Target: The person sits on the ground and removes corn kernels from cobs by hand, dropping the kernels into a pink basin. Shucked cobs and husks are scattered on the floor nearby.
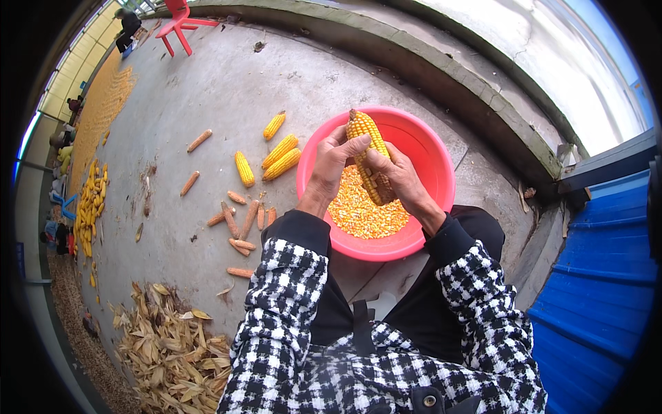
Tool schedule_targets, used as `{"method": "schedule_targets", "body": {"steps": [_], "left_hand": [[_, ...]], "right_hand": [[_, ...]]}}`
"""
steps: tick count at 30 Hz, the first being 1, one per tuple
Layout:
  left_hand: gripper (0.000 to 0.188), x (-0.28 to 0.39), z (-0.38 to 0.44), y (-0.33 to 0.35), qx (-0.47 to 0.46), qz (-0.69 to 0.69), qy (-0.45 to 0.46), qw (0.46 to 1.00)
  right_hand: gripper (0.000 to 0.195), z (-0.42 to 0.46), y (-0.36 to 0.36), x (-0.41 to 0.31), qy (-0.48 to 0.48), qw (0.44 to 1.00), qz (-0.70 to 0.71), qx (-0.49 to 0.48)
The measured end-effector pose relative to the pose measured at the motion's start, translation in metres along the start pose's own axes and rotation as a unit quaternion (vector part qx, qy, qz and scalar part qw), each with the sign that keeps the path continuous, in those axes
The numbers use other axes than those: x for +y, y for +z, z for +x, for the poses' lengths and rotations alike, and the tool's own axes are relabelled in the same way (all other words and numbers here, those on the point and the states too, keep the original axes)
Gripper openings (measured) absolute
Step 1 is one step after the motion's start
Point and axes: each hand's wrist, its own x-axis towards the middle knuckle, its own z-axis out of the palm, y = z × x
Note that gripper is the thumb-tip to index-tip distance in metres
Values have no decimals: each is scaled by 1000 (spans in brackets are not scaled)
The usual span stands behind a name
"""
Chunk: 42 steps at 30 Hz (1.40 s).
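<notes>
Both hands hold one ear of yellow corn [368, 124] tilted above a pink plastic basin [439, 155]. My left hand [331, 160] grips its upper left side, with the thumb across the kernels. My right hand [401, 173] wraps the lower right side, its thumb pressed on the ear near the other thumb. Near the lower end, part of the cob looks bare of kernels. Loose corn kernels [367, 220] cover the basin's bottom. Left of the basin, several full ears [280, 151] lie on the concrete floor, with several bare corn cobs [249, 219] close by.
Dry corn husks [165, 352] are heaped at the lower left. Farther left lie a pile of corn ears [91, 207] and spread kernels [106, 98]. A red plastic chair [178, 23] and a seated person [128, 28] are at the top left. A concrete curb [465, 67] and blue metal sheeting [595, 290] border the right.
</notes>
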Motion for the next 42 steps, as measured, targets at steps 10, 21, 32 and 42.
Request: {"method": "schedule_targets", "body": {"steps": [10, 21, 32, 42], "left_hand": [[38, 1, 1, 0, 13, 11, 9, 1000], [37, 3, -1, -1, 27, -10, -31, 999], [39, 0, -1, 2, 14, -31, 26, 999], [55, -2, -9, 10, 108, 411, 313, 850]], "right_hand": [[60, -1, 6, 5, -71, 994, -76, 26], [59, 1, 4, 6, -98, 993, -61, -8], [59, 3, 8, 1, -97, 991, -88, 14], [70, 7, -8, 9, -164, 933, -314, 58]]}}
